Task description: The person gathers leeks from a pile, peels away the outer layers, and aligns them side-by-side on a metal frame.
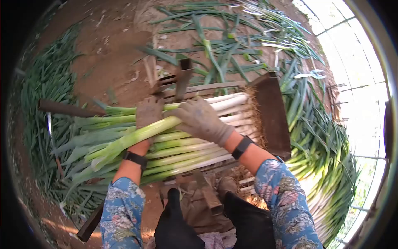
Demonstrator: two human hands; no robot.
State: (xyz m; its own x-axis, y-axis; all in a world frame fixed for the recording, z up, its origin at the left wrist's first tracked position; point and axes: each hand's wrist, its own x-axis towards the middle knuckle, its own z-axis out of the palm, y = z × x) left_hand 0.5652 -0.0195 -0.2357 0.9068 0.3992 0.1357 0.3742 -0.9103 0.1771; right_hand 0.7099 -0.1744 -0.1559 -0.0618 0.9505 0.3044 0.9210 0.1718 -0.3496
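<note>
Several long leeks (pixel 186 153) lie side by side on a low rack, their white, rooted ends at the right and green leaves at the left. My right hand (pixel 199 118), in a grey glove, is closed round a leek (pixel 159 125) that slants above the row. My left hand (pixel 149 112), also gloved, lies across the stalks at the far side of the row, beneath that slanting leek; its fingers reach past the far edge and whether they grip anything is unclear. The root ends sit near a brown metal plate (pixel 271 116).
A large pile of leeks (pixel 319 166) curves along the right. Cut green leaves (pixel 45 103) are heaped at the left, and loose leaves (pixel 224 50) lie on the ground ahead. Metal bars (pixel 70 108) stick out at the rack's left. My legs (pixel 178 220) are just below the rack.
</note>
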